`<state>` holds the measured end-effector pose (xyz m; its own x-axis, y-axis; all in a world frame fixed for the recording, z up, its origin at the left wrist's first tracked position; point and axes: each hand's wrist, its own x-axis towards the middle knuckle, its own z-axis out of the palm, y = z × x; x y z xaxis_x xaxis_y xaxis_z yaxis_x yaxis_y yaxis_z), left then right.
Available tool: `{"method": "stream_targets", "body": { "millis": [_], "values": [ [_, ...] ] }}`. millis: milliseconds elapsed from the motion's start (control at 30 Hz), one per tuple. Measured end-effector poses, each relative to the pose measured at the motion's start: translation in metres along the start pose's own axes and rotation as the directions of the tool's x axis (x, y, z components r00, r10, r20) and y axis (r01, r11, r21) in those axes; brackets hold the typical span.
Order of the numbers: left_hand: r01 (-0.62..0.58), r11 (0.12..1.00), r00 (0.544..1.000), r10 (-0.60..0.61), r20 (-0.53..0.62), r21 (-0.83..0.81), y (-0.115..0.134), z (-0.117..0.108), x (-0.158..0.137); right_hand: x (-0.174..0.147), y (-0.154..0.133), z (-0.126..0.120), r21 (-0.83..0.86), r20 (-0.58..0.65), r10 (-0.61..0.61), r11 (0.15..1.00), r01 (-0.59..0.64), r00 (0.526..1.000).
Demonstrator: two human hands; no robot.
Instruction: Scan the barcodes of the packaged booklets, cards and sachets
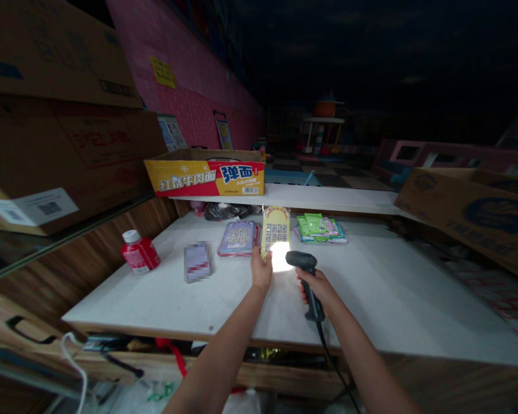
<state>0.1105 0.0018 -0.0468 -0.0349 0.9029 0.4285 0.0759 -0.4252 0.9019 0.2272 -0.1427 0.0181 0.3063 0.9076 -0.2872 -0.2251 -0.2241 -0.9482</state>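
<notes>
My left hand (pixel 261 269) grips the lower left edge of a yellow card packet (pixel 277 225) printed with a grid of small pictures, tilted up off the table. In my right hand (pixel 317 287) is a black corded barcode scanner (pixel 302 260), its head pointed at the packet. Bright white light washes out the packet's lower part. Left of the packet lies a stack of purple card packets (pixel 239 238) with red edges beneath. To its right sits a pile of green and pink packets (pixel 320 227).
On the white table (pixel 164 305) stand a red bottle (pixel 140 253) with a white cap and a blurred-out flat item (pixel 197 261). A yellow-red noodle carton (pixel 207 177) rests on the back ledge. Cardboard boxes (pixel 60 155) stack at left; another carton (pixel 466 201) is at right. The scanner's cable (pixel 334 365) hangs over the front edge.
</notes>
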Motion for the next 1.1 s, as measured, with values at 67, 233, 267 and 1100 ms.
{"method": "stream_targets", "body": {
  "millis": [67, 233, 267, 1100],
  "values": [
    [-0.003, 1.000, 1.000, 0.003, 0.002, -0.010, 0.000, 0.000, 0.000, 0.000, -0.001, 0.000, -0.001, 0.002, 0.003, 1.000, -0.003, 1.000],
    [0.000, 1.000, 1.000, 0.000, 0.005, -0.008, 0.008, -0.002, -0.003, 0.002, -0.001, 0.000, -0.013, 0.009, -0.013, 1.000, 0.013, 1.000],
    [0.006, 1.000, 1.000, -0.006, 0.009, -0.008, 0.010, -0.002, -0.004, 0.002, -0.001, 0.001, -0.022, 0.011, -0.013, 1.000, 0.013, 1.000],
    [0.091, 0.981, 0.991, -0.072, 0.110, -0.173, 0.014, -0.001, -0.006, -0.003, 0.013, -0.112, 0.673, 0.091, -0.072, 0.740, -0.008, 0.993]
  ]
}}
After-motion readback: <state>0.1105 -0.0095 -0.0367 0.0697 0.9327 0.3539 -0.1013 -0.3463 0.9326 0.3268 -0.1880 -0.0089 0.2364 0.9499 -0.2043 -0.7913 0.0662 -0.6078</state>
